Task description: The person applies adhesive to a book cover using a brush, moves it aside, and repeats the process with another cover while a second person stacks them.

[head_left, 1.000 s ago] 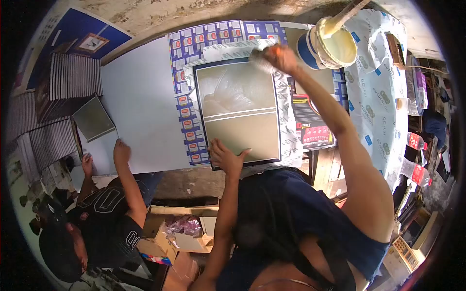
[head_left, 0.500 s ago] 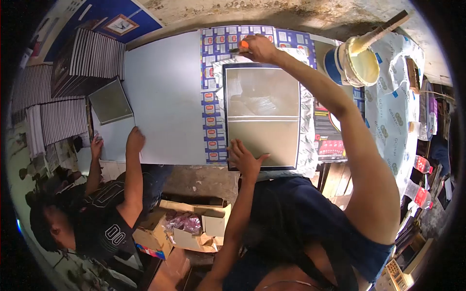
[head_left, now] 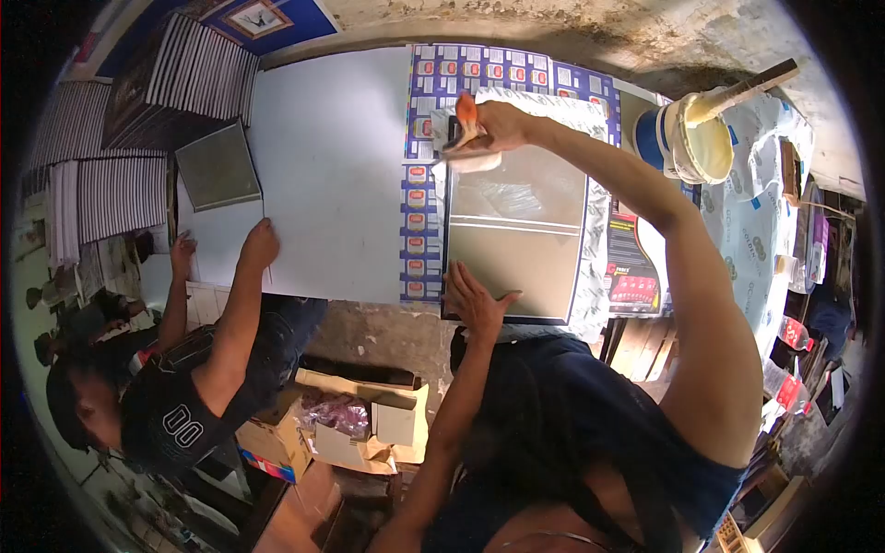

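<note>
A dark-edged cover sheet with two greyish boards [head_left: 544, 263] lies on the printed sheets, and whitish wet-looking streaks show on its far board. My right hand [head_left: 505, 127] grips a wide brush [head_left: 475, 162] with an orange handle; its pale bristles are at the far left corner of the far board. My left hand [head_left: 476, 300] rests flat with fingers spread on the near board, close to its left edge. Right of the sheet stands a white and blue bucket [head_left: 707, 147] of cream-coloured paste, with a stick [head_left: 742, 90] leaning in it.
On the left, another person's hands [head_left: 261, 244] touch a white sheet beside a grey board [head_left: 218, 166]. Stacks of thin books [head_left: 198, 69] stand behind. An open carton [head_left: 406, 415] sits below the table's front edge. Bottles with red labels [head_left: 795, 334] are at right.
My right hand has turned the brush and brought it down onto the far board's left corner. My left hand stays on the near board. The whole view has shifted slightly.
</note>
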Demonstrator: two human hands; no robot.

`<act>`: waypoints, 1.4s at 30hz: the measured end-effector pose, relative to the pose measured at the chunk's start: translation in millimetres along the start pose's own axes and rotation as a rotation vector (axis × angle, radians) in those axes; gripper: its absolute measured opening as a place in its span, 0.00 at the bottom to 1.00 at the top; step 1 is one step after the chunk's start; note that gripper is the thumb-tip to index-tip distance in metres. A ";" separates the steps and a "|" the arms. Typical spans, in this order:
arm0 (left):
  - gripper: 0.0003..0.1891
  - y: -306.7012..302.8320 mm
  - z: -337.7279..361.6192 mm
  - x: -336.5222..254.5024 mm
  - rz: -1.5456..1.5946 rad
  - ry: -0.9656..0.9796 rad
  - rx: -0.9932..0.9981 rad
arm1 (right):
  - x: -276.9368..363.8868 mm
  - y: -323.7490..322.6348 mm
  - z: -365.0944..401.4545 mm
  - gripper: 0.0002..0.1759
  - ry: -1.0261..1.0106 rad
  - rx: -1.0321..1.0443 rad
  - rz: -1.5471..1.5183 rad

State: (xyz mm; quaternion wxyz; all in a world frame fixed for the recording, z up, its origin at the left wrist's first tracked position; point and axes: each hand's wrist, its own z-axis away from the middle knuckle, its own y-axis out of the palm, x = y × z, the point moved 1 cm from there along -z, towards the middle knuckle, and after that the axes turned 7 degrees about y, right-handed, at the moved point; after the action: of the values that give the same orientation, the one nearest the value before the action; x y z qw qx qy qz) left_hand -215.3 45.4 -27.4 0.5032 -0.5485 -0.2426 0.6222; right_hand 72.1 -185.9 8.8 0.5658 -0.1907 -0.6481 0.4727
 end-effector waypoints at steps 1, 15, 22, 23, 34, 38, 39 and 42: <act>0.72 0.8 2.1 1.3 -0.004 0.014 -0.022 | 2.6 1.2 6.1 0.10 0.021 -0.053 0.195; 0.70 33.5 37.5 2.1 -0.074 -0.141 -0.310 | 62.8 61.7 150.5 0.20 -0.025 -0.058 -0.312; 0.75 39.2 47.0 9.1 -0.086 -0.147 -0.113 | -3.6 34.9 201.6 0.20 0.157 -0.300 0.245; 0.75 37.1 47.3 8.8 -0.087 -0.159 -0.091 | -3.3 71.8 224.5 0.17 0.133 -0.310 0.240; 0.77 32.2 50.9 17.6 -0.239 0.002 -0.055 | -17.2 13.2 270.0 0.12 0.357 -0.389 0.266; 0.77 24.5 52.1 7.0 -0.228 -0.056 -0.027 | 38.9 76.3 303.2 0.15 0.243 -0.300 0.148; 0.77 24.1 52.6 7.2 -0.222 -0.046 -0.043 | 65.5 96.8 319.5 0.15 0.235 -0.218 0.090; 0.76 33.7 48.1 17.0 -0.193 0.002 -0.117 | 101.7 112.8 348.3 0.13 0.166 -0.242 -0.109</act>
State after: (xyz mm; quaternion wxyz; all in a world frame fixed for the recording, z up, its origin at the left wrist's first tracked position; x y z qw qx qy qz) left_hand -270.2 59.9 -50.1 0.5281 -0.5516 -0.3297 0.5551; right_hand -307.8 -190.4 2.0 0.6153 -0.2604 -0.6606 0.3423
